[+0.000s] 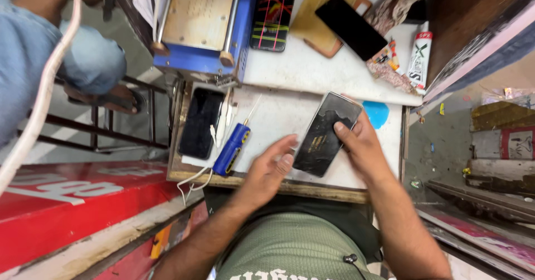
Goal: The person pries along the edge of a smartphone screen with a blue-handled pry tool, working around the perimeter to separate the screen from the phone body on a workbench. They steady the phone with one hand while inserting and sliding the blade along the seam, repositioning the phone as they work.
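White worktable with phones, screwdriver

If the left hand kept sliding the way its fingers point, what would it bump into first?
The left hand points up and right, and its fingertips already reach the dark phone that the right hand steadies, so probably that.

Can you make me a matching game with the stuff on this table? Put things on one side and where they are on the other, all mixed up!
Things:
1. Opened dark phone
2. Blue pen-shaped tool
3. Phone with red lines on its screen
4. White tube with a red cap

Places:
A. Far side, beside the blue machine
B. Between the left hand and right hand
C. Right edge of the white table
D. Left of the left hand, with a white cable beside it

Pairs: 1-B, 2-D, 3-A, 4-C
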Tool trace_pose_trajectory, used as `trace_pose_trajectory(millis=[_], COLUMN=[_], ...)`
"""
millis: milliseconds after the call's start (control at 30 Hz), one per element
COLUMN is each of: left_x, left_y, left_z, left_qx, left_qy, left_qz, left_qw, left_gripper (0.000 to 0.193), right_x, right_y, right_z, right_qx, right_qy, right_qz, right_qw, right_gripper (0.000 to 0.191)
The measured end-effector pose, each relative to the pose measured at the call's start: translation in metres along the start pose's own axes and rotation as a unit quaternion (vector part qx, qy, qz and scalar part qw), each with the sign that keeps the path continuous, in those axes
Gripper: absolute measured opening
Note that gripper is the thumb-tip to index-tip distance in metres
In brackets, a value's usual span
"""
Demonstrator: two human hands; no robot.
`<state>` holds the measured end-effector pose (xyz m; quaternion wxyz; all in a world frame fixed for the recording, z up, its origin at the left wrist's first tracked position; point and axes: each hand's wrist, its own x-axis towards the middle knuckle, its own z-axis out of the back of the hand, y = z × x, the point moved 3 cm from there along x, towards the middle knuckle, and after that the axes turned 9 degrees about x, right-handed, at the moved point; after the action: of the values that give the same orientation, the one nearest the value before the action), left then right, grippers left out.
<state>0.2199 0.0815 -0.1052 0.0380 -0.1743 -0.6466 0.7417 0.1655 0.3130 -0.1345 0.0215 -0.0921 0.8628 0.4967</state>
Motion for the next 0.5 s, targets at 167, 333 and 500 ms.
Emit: trace_pose_trajectory(millis=[167, 333, 500], left_x=[-0.002, 0.005, 0.003], left_y=[-0.006, 0.012, 0.009], left_z=[0.072, 0.072, 0.062], left_qx=[0.565, 0.619, 0.581], left_qy=[-0.247, -0.188, -0.176], left_qz=[-0.134, -0.012, -0.030], left_qw=[0.775, 0.762, 0.794], left_gripper=[0.046, 0.063, 0.059], right_x=[0.023, 0.035, 0.018], right_y=[0.007, 0.019, 0.029], right_z=[0.028, 0.002, -0.018], right_qx=[-0.369, -0.518, -0.665], right_qy=[0.042, 0.113, 0.072], right_qz=[-0.123, 0.004, 0.020], right_qw=[0.920, 0.848, 0.744], right_gripper=[0.061, 0.056, 0.052])
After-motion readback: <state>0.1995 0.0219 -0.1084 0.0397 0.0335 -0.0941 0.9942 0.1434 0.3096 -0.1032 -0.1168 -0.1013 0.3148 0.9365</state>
